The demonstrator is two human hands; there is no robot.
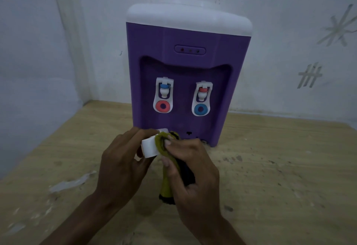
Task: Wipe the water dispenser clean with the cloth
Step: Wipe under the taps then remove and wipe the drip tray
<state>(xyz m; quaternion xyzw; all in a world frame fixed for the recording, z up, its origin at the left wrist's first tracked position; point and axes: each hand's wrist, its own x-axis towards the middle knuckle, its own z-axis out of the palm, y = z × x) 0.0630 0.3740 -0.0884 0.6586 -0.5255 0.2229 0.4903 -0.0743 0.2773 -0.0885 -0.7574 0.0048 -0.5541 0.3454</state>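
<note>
Scuffed wooden table (270,167), pale patches; white wall (289,32) w/ scratched star, hash marks.

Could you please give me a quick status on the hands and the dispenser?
Left hand holds white tray. Right hand rubs cloth on it. Dispenser upright on table. Nothing in the way.

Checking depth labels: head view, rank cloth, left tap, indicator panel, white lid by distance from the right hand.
1. Cloth: gripped in the right hand.
2. Left tap: above the hand, in the dispenser's recess.
3. Indicator panel: higher on the purple front.
4. White lid: on top, farthest.
</note>
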